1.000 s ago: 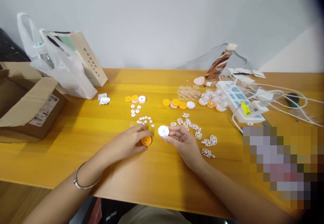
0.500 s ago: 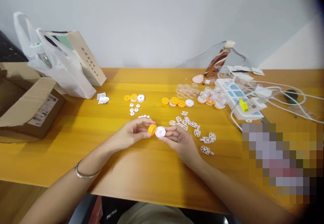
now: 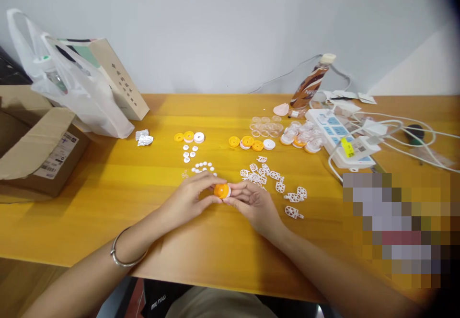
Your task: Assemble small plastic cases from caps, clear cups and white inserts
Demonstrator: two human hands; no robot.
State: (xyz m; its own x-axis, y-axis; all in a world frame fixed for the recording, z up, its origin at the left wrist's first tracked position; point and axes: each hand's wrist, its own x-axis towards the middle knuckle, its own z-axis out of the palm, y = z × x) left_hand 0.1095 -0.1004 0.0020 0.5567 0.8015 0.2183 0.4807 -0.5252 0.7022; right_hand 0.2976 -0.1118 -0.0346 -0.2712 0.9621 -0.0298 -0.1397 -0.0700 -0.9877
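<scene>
In the middle of the head view, my left hand (image 3: 192,194) pinches a round orange plastic cap (image 3: 221,191) between thumb and fingers. My right hand (image 3: 254,204) grips a round white plastic piece (image 3: 229,192), of which only a rim shows. The two parts touch face to face above the table; whether they are locked cannot be seen. Small white discs (image 3: 204,165) lie just beyond my left hand. Beside my right fingers are several white spoked plastic pieces (image 3: 275,175). Orange and white round parts (image 3: 257,146) form a row farther back.
Clear plastic rings (image 3: 266,127) and bagged parts (image 3: 301,135) sit at the back right, near a power strip (image 3: 332,133) with loose cables and a brown bottle (image 3: 311,85). On the left stand a cardboard box (image 3: 39,150), a plastic bag (image 3: 89,107) and crumpled foil (image 3: 144,138).
The orange cap, held apart and edge-on beside the white piece before, has turned and now presses against it. My left hand has shifted slightly right.
</scene>
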